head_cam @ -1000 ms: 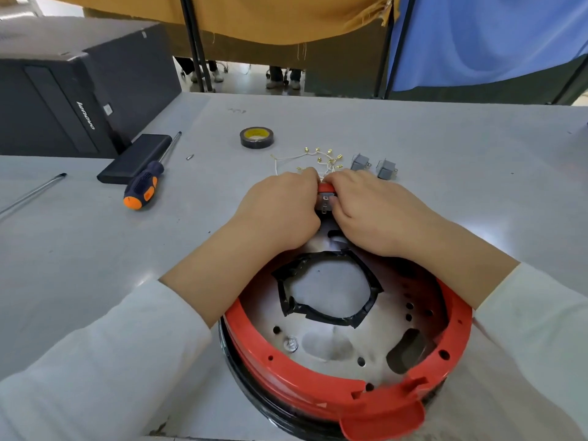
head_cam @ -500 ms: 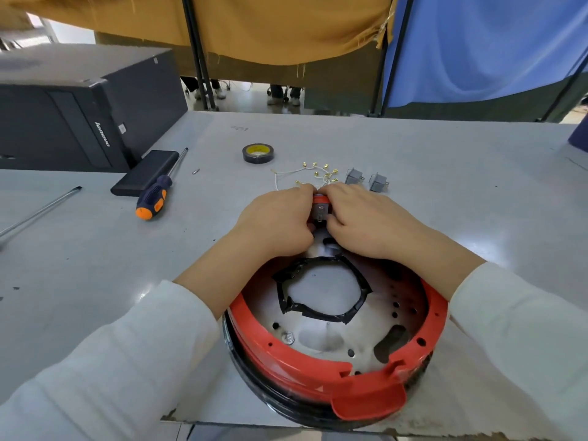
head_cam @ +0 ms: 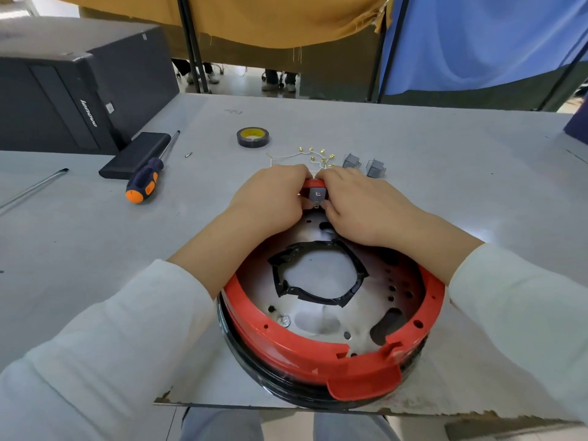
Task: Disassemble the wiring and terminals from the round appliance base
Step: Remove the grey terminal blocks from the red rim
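- Our left hand (head_cam: 273, 198) and right hand (head_cam: 358, 208) meet at the far rim of the round base (head_cam: 318, 354), which sits at the near table (head_cam: 445, 154) edge.
- Our curled fingers pinch the grey terminal block (head_cam: 317, 195) from both sides.

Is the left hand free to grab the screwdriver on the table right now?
Probably not yet. The left hand is curled on the grey terminal block at the base's far rim, together with the right hand. The screwdriver lies unobstructed to its left, so releasing the block should clear the way.
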`<act>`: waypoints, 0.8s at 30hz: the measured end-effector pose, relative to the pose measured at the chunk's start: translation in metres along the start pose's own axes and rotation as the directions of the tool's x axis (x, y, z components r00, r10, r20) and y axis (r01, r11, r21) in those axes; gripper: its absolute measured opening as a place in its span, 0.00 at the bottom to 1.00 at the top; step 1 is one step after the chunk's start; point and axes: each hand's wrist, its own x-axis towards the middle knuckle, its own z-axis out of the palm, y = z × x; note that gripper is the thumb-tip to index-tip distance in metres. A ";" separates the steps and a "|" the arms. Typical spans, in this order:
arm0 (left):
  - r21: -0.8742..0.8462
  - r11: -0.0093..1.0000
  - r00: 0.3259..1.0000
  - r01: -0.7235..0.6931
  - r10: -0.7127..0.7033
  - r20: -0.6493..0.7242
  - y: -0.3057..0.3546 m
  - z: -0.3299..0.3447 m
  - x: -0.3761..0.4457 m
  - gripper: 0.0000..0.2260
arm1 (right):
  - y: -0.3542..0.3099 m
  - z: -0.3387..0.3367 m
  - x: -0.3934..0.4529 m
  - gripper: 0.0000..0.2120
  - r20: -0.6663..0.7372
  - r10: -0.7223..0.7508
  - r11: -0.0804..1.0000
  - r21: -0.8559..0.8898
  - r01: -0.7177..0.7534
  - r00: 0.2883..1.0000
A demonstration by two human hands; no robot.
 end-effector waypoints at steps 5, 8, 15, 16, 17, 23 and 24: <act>0.104 0.995 0.999 -0.009 0.013 -0.038 0.004 0.002 0.000 0.11 | 0.000 0.002 0.001 0.09 -0.009 -0.006 0.999 -0.038 0.006 1.000; 0.147 0.989 0.998 -0.010 0.018 -0.053 0.006 0.001 -0.001 0.11 | 0.000 0.002 0.002 0.10 -0.003 -0.005 0.999 -0.051 0.005 1.000; 0.084 0.996 1.000 0.015 -0.015 0.003 0.007 -0.002 -0.003 0.12 | -0.002 -0.004 0.001 0.05 0.030 0.011 1.000 -0.005 -0.011 0.999; 0.053 0.998 1.000 0.014 -0.015 0.019 0.006 -0.003 -0.003 0.12 | -0.002 -0.005 0.001 0.04 0.039 0.013 1.000 0.015 -0.013 0.999; 0.029 1.000 0.999 0.010 -0.011 0.035 0.004 -0.004 -0.003 0.12 | -0.001 -0.006 0.001 0.05 0.044 0.014 0.999 0.035 -0.016 0.999; -0.006 1.000 0.999 -0.021 0.021 0.029 0.003 -0.005 -0.002 0.13 | -0.002 -0.005 0.000 0.10 0.019 0.037 0.998 0.040 -0.038 0.999; 0.012 1.000 1.000 -0.024 0.024 0.016 0.003 -0.004 -0.001 0.13 | -0.001 -0.005 0.000 0.11 0.014 0.048 0.998 0.045 -0.049 0.999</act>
